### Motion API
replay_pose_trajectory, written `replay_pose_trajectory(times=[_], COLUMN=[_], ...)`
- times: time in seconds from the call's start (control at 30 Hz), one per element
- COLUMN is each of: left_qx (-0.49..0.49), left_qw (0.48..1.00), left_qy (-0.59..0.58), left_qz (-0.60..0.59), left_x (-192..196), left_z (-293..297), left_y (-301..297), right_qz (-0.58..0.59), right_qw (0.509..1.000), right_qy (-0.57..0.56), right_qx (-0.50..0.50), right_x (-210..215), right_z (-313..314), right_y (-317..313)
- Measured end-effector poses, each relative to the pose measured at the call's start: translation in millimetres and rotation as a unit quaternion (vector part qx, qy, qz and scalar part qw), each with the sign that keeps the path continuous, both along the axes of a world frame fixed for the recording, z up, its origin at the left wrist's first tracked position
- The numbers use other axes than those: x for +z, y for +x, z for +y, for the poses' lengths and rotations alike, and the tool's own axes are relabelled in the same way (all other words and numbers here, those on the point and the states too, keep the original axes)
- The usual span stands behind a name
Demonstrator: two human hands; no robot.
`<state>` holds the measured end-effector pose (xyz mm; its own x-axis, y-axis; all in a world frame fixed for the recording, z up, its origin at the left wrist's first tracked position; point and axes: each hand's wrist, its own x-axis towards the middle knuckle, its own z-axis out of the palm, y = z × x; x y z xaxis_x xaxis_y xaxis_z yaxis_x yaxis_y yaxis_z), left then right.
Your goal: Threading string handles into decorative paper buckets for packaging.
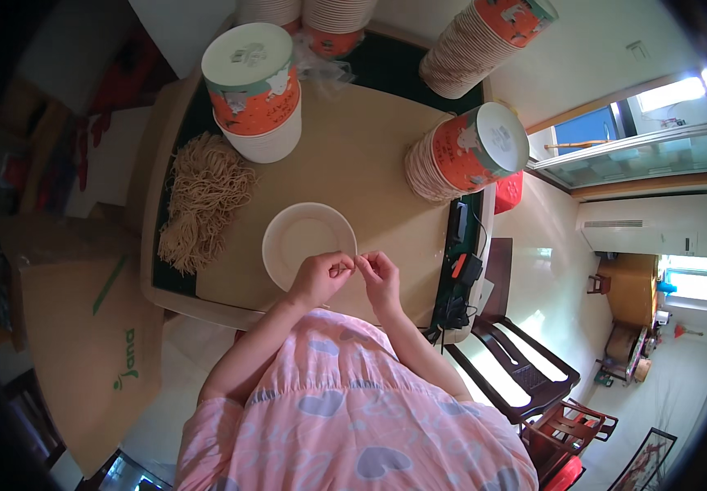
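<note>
A white round paper bowl (276,266) stands on the brown tabletop right in front of me, its opening facing up. My left hand (319,277) is closed in front of the bowl's near right edge, with its fingertips curled together. Just right of it, my right hand (381,278) is closed in a pinch. The fingertips of both hands nearly meet beside the rim. Whatever they pinch is too small or thin to make out. A loose heap of beige string (206,200) lies to the left of the bowl.
Stacked paper tubs with orange and green prints stand upright at the back left (255,106), lie at the right (464,155) and lean at the far right (484,49). Clear plastic (321,65) lies behind. Black devices with cables (456,282) line the right edge. A cardboard box (92,344) stands left.
</note>
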<state>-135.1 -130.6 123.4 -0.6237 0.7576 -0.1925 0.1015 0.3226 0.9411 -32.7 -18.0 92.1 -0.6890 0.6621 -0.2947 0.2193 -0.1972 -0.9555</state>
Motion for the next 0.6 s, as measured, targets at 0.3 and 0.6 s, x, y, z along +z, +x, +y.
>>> replay_pose_trajectory(times=[0.3, 0.6], left_qx=[0.03, 0.074], left_qw=[0.999, 0.993], left_qy=[0.031, 0.062], left_qz=[0.023, -0.068], left_x=[-4, -14], left_z=[-3, -5], left_y=[7, 8], right_qz=[-0.039, 0.021], right_qw=[0.987, 0.992], right_qy=[-0.122, -0.068], right_qx=[0.097, 0.103], right_x=[10, 7], right_z=[12, 8], right_y=[5, 8])
